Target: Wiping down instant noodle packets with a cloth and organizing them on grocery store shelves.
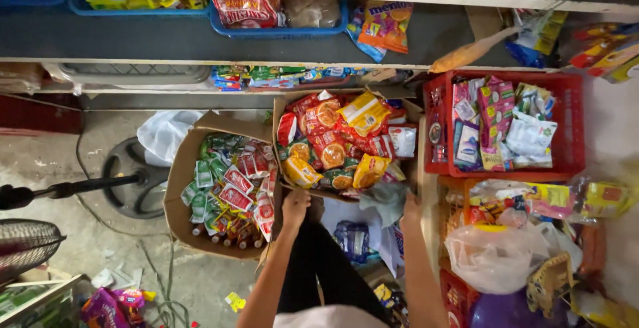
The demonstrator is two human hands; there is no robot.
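An open cardboard box [279,112] packed with red, orange and yellow snack packets [333,142] sits below the shelves at the centre. My left hand [295,206] curls over the box's near left edge and grips it. My right hand [409,205] lies against the box's near right corner, beside a crumpled grey-green bag [386,198]. The bag and the box hide its fingers. Both forearms reach up from the bottom of the view.
A second cardboard box [180,188] of green and red sachets and small bottles stands to the left. A red crate [572,128] of packets is on the right, with an orange basket [452,218] and plastic bags below it. A floor fan base [130,181] lies at the left. Stocked shelves [200,38] run above.
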